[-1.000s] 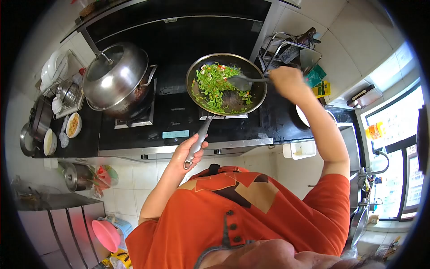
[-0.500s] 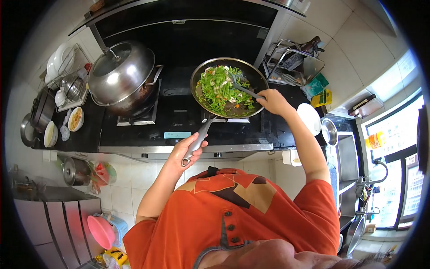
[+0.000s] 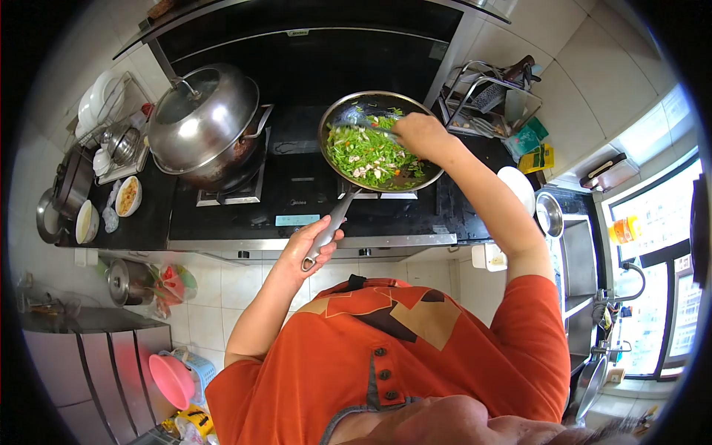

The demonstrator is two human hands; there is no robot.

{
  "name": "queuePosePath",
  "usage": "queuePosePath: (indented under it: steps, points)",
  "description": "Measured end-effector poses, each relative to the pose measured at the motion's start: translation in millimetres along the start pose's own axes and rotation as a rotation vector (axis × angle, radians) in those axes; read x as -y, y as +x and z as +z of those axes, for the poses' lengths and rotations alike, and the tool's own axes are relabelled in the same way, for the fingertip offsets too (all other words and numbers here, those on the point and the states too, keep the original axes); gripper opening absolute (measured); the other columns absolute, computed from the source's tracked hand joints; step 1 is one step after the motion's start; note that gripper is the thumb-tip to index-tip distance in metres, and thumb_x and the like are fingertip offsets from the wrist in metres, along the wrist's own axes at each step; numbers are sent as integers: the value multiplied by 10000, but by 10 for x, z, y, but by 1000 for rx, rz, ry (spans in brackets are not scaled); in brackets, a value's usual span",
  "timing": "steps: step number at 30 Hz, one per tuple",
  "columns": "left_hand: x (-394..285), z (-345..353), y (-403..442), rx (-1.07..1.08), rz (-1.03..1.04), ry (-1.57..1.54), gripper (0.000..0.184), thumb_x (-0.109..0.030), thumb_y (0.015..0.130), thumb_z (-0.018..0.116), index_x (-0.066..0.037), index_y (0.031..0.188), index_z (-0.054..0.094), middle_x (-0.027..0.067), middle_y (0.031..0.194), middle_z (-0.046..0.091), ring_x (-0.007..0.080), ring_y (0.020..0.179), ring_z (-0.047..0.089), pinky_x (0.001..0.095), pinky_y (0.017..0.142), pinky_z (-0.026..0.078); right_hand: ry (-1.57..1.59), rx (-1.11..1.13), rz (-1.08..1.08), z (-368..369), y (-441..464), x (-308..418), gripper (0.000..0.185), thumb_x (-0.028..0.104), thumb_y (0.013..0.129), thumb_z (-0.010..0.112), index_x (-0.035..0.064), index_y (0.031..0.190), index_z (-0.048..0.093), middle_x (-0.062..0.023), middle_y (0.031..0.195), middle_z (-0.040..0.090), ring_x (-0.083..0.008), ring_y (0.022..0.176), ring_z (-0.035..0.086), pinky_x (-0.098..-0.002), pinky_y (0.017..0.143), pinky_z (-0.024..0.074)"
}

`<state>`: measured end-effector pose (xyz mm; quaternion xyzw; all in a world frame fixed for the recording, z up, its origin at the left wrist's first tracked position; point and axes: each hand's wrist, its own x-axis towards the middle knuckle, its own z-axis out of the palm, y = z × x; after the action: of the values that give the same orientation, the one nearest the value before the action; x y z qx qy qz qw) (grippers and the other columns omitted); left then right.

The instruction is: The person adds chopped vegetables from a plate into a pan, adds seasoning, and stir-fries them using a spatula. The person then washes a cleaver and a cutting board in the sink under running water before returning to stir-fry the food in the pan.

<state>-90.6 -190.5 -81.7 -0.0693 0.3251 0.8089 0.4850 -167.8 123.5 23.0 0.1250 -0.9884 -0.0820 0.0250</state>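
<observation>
Your left hand [image 3: 305, 243] wraps its fingers round the handle [image 3: 335, 221] over the surface edge [image 3: 408, 239]. Beyond, the pan [image 3: 412, 180] of greens [image 3: 363, 157] has open room toward the pot [image 3: 208, 127]; your right hand [image 3: 424, 139], fingers round the spatula [image 3: 376, 127], sits farther left than before.

The left hand [image 3: 308, 245] grips the gray handle [image 3: 331, 231] of a round frying pan [image 3: 426, 175] on the right side of the black gas stove [image 3: 304, 167]. Chopped green vegetables [image 3: 363, 154], with pale and red bits among them, lie in the pan. Above its far right part, the right hand [image 3: 425, 139] holds a gray spatula [image 3: 377, 128] slanting to the left, its blade blurred. A steel domed lid [image 3: 209, 122] covers the dark wok [image 3: 226, 167] at left. On the counter [image 3: 152, 219], farther left, stand two bowls [image 3: 82, 222]; at right, a white plate [image 3: 517, 185] lies beside a metal basin [image 3: 549, 211].
</observation>
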Motion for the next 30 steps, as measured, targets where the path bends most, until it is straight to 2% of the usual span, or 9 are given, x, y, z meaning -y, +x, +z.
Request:
queuePosePath:
  steps: [3,10,14,15,17,18,22,27,30]
  points:
    - [17,-14,-2,-9,-1,3,309,-281,947,564,-6,1088,545,101,846,617,79,506,465,194,357,334,-78,42,-161,-322,-380,108,110,71,758,597,26,807,685,-190,801,671,-326,801,683,-415,681,551]
    - [14,-28,-31,-20,10,-16,280,-270,950,563,-16,1062,531,102,839,619,83,494,461,202,354,338,-221,186,-110,-1482,-1203,433,73,109,762,634,89,806,690,-129,696,655,-300,701,669,-423,607,521]
    - [-29,-39,-37,22,-5,-15,267,-260,947,568,-17,1053,534,103,835,619,87,498,461,211,360,340,-215,271,-37,-993,-998,568,40,45,680,649,53,698,685,-140,701,661,-286,722,686,-381,601,546]
    - [-30,-29,-49,27,-11,-8,267,-260,947,568,-17,1053,534,103,835,619,87,498,461,211,360,340,-236,280,3,-853,-869,550,108,43,734,635,37,822,699,-137,816,696,-279,810,697,-367,672,560]
    - [-57,-10,-90,-39,-9,56,355,-264,976,506,0,1213,493,69,848,567,56,491,431,174,346,320,-232,218,63,-605,-664,396,110,60,746,643,44,837,703,-139,840,700,-285,833,698,-369,681,562]
    - [-91,-18,-109,-28,4,23,269,-263,953,554,-15,1055,530,91,819,600,77,478,445,193,340,318,-203,174,167,-496,-598,282,107,74,757,637,54,835,706,-139,848,701,-287,835,697,-371,682,563]
    - [-234,-35,-156,-27,-12,38,287,-271,955,542,-13,1078,515,85,814,578,67,469,434,179,312,296,-158,35,337,-519,-504,91,118,109,784,613,75,837,713,-142,852,702,-284,826,699,-380,675,566]
    - [-118,-23,-107,-37,9,58,361,-281,965,520,-13,1206,502,61,842,568,54,468,420,175,322,321,-164,-117,88,347,-342,-163,85,106,771,609,63,766,682,-131,732,677,-276,721,693,-383,598,561]
    - [-61,1,-112,-57,25,53,358,-280,967,519,-20,1212,503,63,851,573,55,467,414,180,331,310,-151,57,96,18,-682,10,93,111,753,639,57,811,688,-140,741,674,-280,744,691,-390,611,559]
